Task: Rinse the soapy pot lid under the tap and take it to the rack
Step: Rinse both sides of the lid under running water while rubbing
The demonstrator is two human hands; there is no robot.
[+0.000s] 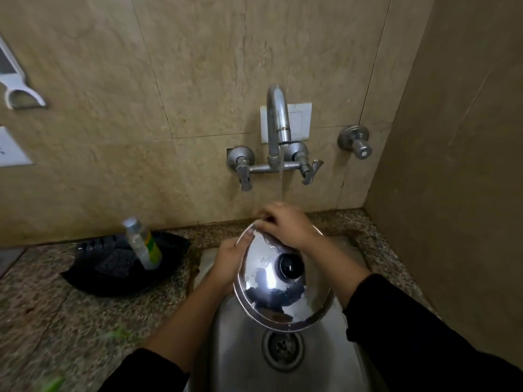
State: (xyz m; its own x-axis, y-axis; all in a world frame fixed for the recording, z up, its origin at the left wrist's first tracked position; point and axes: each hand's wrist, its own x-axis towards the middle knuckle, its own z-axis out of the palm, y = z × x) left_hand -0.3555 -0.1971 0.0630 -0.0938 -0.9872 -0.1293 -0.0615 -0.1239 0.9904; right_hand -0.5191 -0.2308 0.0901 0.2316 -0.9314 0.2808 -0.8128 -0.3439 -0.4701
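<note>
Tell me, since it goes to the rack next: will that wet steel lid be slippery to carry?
Probably slippery: the pot lid is polished and beaded with water. It looks rigid and likely light. The black knob seems the surer hold.

Dim, warm light; glare on the pot lid (280,290); motion blur at the lower left corner; wide-angle bending at the edges

Our left hand (226,264) reaches in from the lower left, fingers curled in a grip with the thumb lying on top. Our right hand (285,224) crosses above it, palm down, fingers spread and pressing flat. Both forearms are bare below dark sleeves pushed back from the wrists.
</note>
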